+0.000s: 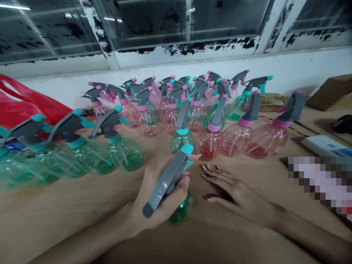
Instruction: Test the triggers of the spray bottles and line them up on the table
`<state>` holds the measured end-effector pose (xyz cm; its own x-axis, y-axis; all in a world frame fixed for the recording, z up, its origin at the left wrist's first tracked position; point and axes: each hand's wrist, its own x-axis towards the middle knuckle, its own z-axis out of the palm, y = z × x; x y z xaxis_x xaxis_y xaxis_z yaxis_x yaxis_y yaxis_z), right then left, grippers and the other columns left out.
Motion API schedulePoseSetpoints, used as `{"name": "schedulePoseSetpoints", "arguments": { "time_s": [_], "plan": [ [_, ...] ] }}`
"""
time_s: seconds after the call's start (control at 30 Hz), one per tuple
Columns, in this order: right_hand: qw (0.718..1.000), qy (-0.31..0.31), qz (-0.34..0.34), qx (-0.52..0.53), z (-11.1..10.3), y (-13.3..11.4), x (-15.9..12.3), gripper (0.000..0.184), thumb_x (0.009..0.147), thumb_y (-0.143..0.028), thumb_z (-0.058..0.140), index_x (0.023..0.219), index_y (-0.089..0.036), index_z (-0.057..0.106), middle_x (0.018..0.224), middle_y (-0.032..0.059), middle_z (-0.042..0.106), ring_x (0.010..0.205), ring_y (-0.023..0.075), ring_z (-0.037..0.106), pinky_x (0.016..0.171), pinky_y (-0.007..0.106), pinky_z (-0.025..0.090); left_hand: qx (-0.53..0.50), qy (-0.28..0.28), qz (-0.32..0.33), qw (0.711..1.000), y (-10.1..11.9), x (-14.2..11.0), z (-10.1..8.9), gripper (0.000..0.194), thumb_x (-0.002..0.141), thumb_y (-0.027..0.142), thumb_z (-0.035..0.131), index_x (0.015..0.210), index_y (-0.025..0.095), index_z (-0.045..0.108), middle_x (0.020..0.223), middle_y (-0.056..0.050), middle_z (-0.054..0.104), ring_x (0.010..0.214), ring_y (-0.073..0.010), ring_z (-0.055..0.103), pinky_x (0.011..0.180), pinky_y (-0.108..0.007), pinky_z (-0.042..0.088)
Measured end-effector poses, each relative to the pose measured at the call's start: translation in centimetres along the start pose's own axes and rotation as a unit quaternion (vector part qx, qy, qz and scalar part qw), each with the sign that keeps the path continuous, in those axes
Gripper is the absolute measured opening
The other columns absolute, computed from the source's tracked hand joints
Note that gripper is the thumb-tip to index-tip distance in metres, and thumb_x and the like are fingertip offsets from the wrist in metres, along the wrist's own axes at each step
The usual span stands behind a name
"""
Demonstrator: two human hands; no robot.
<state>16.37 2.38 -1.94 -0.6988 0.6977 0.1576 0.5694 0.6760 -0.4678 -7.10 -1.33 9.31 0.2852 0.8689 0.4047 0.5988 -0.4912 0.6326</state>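
My left hand (162, 194) is wrapped around the neck of a spray bottle (167, 179). This bottle has a grey trigger head with a turquoise nozzle tip, and its clear green body shows below my fingers. Its collar is hidden by the hand. Fingers stretched out and slightly spread, my right hand (233, 187) rests on the wooden table (220, 238) to the right of that bottle, apart from it. Just beyond both hands stand a green spray bottle (183, 137) and a pink spray bottle (210, 145).
Several green spray bottles (125, 150) line the left side. More pink and green ones crowd the back near the wall. A red plastic bag (35, 104) lies at far left. On the right are a cardboard box (330, 93), a white device (327, 145) and a black mouse (343, 124).
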Motion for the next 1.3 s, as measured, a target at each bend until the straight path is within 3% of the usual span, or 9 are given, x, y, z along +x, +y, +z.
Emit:
{"name": "schedulePoseSetpoints", "arguments": {
  "time_s": [0.43,1.3],
  "plan": [
    [1.0,-0.004,-0.001,-0.004,-0.04,0.01,0.0,0.058,0.089,-0.047,0.048,0.141,-0.027,0.032,0.146,0.0041,0.037,0.135,0.0234,0.03,0.11,0.047,0.028,-0.025,-0.005,0.0,1.0,-0.2,-0.19,0.16,0.033,0.079,0.017,0.047,0.108,0.029,0.057,0.075,0.001,0.061,0.071,-0.0172,0.062,0.075,-0.033,0.054],
    [1.0,0.001,-0.003,0.004,-0.02,0.02,0.01,0.058,0.089,-0.047,0.048,0.141,-0.028,0.031,0.146,0.0037,0.037,0.134,0.0241,0.03,0.109,0.048,0.029,-0.007,0.0,0.006,1.0,-0.16,-0.15,0.14,0.031,0.08,0.019,0.046,0.106,0.029,0.058,0.071,0.001,0.059,0.067,-0.0165,0.061,0.069,-0.031,0.055]
  ]
}}
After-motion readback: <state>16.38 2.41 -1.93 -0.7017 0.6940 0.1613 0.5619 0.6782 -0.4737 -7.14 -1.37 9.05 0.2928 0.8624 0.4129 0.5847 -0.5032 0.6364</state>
